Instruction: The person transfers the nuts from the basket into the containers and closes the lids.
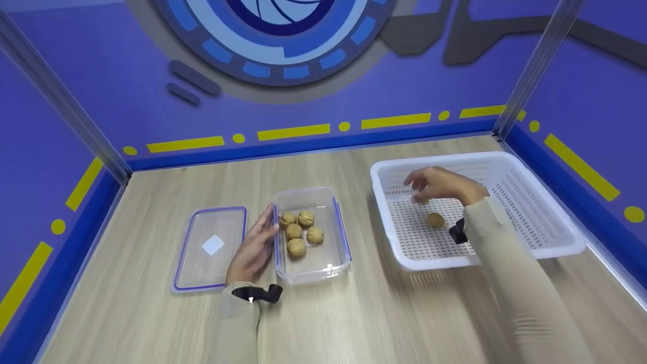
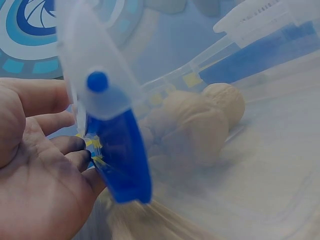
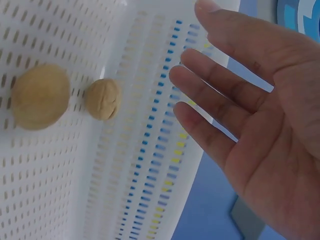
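My left hand (image 1: 252, 250) touches the left wall of a clear plastic box (image 1: 313, 275) with relaxed fingers, not curled round it. Several walnuts (image 1: 293, 232) lie in that box, mostly in its left part; in the left wrist view some walnuts (image 2: 197, 125) look blurred through the plastic. Over a white perforated basket (image 1: 399, 253) hovers my right hand (image 1: 440, 184), fingers loosely bent and holding nothing. Below it are two walnuts: one walnut (image 3: 41, 96) on the basket floor and another walnut (image 3: 103, 99) by the far wall, mostly hidden by the hand in the head view.
A clear lid (image 1: 202, 273) with a blue-purple seal lies flat left of the box, bearing a white diamond-shaped label (image 1: 213, 245). Blue-purple panels (image 1: 303, 111) enclose the wooden table (image 1: 343, 313) at the back and sides. The basket stands near the right panel.
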`<state>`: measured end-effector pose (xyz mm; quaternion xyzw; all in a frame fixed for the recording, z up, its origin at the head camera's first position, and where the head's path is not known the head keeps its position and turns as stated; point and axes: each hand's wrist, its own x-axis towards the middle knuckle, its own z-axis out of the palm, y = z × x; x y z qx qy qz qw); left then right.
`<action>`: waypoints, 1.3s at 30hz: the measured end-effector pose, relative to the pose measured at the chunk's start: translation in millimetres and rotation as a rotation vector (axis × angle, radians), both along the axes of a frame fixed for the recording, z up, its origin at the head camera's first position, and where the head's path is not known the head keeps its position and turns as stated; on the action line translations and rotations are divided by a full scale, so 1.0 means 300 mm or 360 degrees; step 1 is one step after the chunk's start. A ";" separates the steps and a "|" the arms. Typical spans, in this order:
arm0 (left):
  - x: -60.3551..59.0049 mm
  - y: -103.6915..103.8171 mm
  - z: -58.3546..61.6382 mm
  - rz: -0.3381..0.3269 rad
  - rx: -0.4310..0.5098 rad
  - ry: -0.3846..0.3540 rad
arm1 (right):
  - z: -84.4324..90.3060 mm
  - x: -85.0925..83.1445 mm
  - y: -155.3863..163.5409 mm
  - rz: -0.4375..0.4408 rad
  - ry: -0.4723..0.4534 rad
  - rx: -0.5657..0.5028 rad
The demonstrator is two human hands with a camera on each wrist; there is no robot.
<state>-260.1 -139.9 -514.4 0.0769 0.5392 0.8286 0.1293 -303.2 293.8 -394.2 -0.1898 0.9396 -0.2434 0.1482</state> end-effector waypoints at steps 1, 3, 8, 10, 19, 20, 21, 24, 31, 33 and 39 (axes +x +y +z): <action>0.000 0.001 0.001 -0.0002 0.0002 -0.0001 | -0.004 0.002 0.009 -0.0006 -0.0015 0.0008; -0.001 0.001 0.000 -0.0004 0.0003 0.0000 | -0.013 0.007 0.027 -0.0018 -0.0046 0.0036; -0.001 0.002 0.001 -0.0012 0.0006 -0.0007 | -0.041 0.019 0.063 -0.0096 -0.0200 0.0121; -0.001 0.002 0.002 -0.0012 0.0005 -0.0010 | -0.053 0.023 0.075 -0.0125 -0.0255 0.0150; 0.005 0.002 -0.001 -0.0008 0.0044 -0.0021 | -0.087 0.034 0.111 -0.0123 -0.0366 0.0167; 0.006 0.002 -0.001 -0.0007 0.0051 -0.0022 | -0.089 0.035 0.114 -0.0118 -0.0376 0.0171; 0.006 0.002 -0.001 -0.0008 0.0052 -0.0021 | -0.091 0.035 0.114 -0.0116 -0.0391 0.0173; 0.007 -0.001 -0.002 -0.0012 0.0054 -0.0014 | -0.097 0.034 0.117 -0.0134 -0.0423 0.0218; 0.004 -0.006 -0.002 -0.0010 0.0036 -0.0004 | -0.106 0.024 0.111 -0.0113 -0.0415 0.0285; 0.003 -0.004 -0.001 -0.0010 0.0039 -0.0014 | -0.107 0.023 0.110 -0.0097 -0.0409 0.0313; 0.001 -0.004 0.000 -0.0021 0.0025 -0.0019 | -0.109 0.027 0.109 -0.0112 -0.0415 0.0413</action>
